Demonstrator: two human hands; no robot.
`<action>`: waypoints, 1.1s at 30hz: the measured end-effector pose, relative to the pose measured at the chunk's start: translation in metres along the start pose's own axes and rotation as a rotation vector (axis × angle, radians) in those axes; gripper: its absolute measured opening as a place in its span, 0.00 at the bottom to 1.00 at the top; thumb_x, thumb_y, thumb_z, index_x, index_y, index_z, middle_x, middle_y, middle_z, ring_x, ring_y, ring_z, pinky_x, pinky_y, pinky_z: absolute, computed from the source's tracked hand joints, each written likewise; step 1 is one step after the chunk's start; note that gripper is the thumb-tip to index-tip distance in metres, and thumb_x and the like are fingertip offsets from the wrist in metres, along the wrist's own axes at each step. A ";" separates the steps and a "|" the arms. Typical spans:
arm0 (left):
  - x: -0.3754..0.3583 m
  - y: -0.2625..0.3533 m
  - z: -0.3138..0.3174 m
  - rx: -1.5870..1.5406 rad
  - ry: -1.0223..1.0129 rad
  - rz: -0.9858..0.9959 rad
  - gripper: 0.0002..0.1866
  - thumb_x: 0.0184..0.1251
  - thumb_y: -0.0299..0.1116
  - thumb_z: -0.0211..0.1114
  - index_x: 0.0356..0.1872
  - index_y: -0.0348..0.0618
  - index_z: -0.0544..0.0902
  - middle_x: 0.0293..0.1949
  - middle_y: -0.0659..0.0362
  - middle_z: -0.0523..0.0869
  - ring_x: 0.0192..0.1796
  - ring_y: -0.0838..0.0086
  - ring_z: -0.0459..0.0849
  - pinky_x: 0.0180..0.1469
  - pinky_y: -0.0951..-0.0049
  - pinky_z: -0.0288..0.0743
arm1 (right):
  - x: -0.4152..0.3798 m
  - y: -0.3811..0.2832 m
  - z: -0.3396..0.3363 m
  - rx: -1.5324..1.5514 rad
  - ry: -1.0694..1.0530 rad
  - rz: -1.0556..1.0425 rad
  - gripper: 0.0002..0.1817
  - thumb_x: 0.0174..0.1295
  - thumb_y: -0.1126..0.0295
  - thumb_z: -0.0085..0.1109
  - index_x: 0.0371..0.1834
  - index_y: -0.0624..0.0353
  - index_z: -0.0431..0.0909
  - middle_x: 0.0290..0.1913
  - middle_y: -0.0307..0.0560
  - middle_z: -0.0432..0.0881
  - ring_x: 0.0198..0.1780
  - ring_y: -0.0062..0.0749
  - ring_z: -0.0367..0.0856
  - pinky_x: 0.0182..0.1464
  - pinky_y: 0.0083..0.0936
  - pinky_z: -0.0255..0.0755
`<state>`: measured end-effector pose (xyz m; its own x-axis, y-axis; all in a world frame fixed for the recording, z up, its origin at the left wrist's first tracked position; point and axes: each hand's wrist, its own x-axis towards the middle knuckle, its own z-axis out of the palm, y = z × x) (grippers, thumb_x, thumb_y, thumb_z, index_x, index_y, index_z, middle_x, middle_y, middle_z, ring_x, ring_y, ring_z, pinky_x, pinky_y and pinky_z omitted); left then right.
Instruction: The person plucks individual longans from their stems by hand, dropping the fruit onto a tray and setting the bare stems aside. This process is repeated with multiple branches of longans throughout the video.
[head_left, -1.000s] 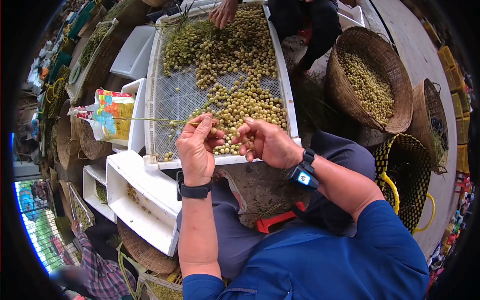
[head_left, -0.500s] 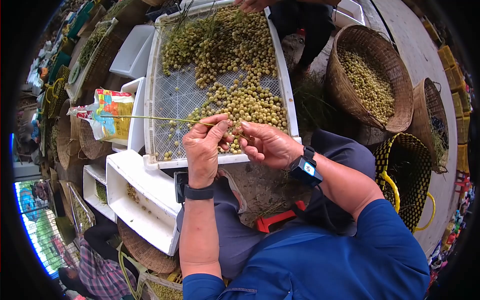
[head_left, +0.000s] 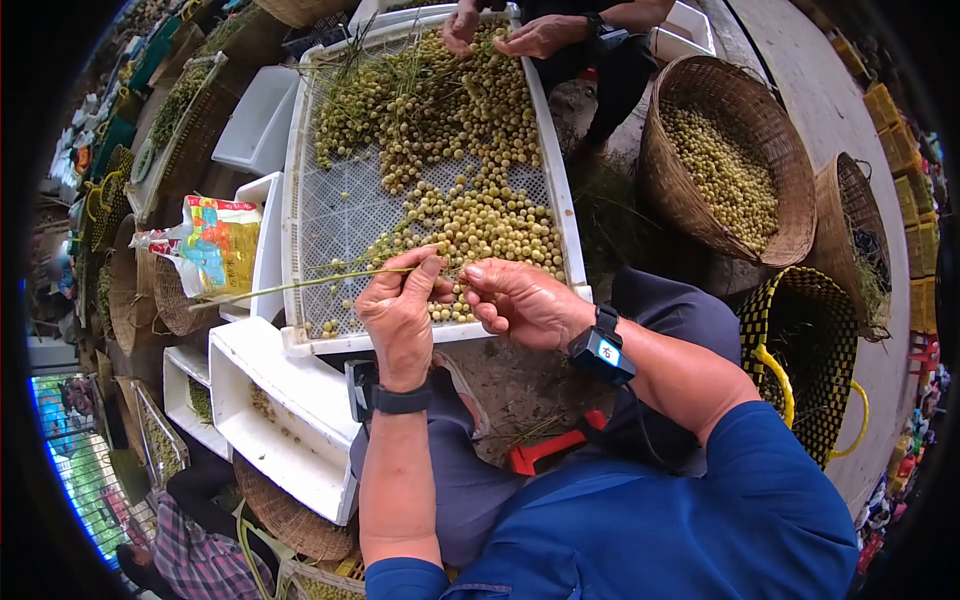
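Note:
My left hand [head_left: 398, 325] pinches a long thin green stem [head_left: 300, 284] that sticks out to the left over the tray's edge. Close beside it, my right hand [head_left: 535, 305] has thumb and fingers drawn together near the stem's other end; what lies between them is too small to make out. Both hands are above the near rim of a white mesh tray [head_left: 345, 345]. Small round yellow-brown fruits [head_left: 490, 225] lie loose in the tray just beyond my fingers. Farther back is a heap of fruits still on their stalks [head_left: 410, 110].
Another person's hands [head_left: 535, 37] work at the tray's far end. To the right stand a wicker basket [head_left: 660, 200] of loose fruits and a black-yellow woven basket [head_left: 760, 310]. White foam boxes [head_left: 290, 460] and a printed plastic bag [head_left: 222, 245] are at the left.
The stem's free end has swung downward, toward me. My hands stay close together. At the far end, the other person's hands have come farther into view.

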<state>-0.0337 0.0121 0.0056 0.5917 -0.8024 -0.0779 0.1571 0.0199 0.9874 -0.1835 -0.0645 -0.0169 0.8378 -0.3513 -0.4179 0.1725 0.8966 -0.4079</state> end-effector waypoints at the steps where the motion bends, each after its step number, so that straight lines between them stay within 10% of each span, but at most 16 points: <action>1: 0.000 0.000 0.002 -0.014 0.028 -0.002 0.10 0.69 0.28 0.69 0.46 0.35 0.86 0.36 0.55 0.89 0.28 0.76 0.85 0.29 0.78 0.82 | -0.001 0.000 0.001 0.008 0.023 -0.009 0.11 0.73 0.61 0.59 0.41 0.57 0.75 0.34 0.36 0.78 0.28 0.16 0.73 0.27 0.15 0.67; 11: 0.019 0.007 -0.021 -0.234 0.188 -0.070 0.14 0.71 0.33 0.68 0.51 0.35 0.82 0.41 0.54 0.87 0.35 0.74 0.86 0.37 0.75 0.85 | -0.016 -0.007 -0.002 0.061 0.111 0.034 0.06 0.71 0.68 0.59 0.44 0.58 0.77 0.34 0.37 0.79 0.31 0.20 0.77 0.32 0.17 0.73; 21: 0.012 -0.006 -0.005 -0.269 0.101 -0.203 0.14 0.70 0.34 0.69 0.51 0.38 0.83 0.38 0.60 0.87 0.32 0.77 0.85 0.32 0.78 0.82 | -0.008 -0.003 -0.002 0.031 0.158 0.051 0.21 0.74 0.49 0.55 0.47 0.58 0.77 0.40 0.40 0.80 0.35 0.24 0.79 0.33 0.21 0.74; 33: 0.012 -0.007 -0.004 -0.309 0.085 -0.220 0.12 0.70 0.31 0.69 0.50 0.36 0.85 0.39 0.55 0.90 0.30 0.76 0.86 0.29 0.79 0.82 | -0.002 0.002 -0.007 -0.096 0.038 0.084 0.22 0.73 0.49 0.55 0.51 0.59 0.76 0.38 0.39 0.79 0.34 0.23 0.79 0.32 0.19 0.75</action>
<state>-0.0244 0.0049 -0.0025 0.5784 -0.7558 -0.3071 0.5109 0.0421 0.8586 -0.1885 -0.0641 -0.0225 0.8264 -0.2880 -0.4838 0.0508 0.8939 -0.4453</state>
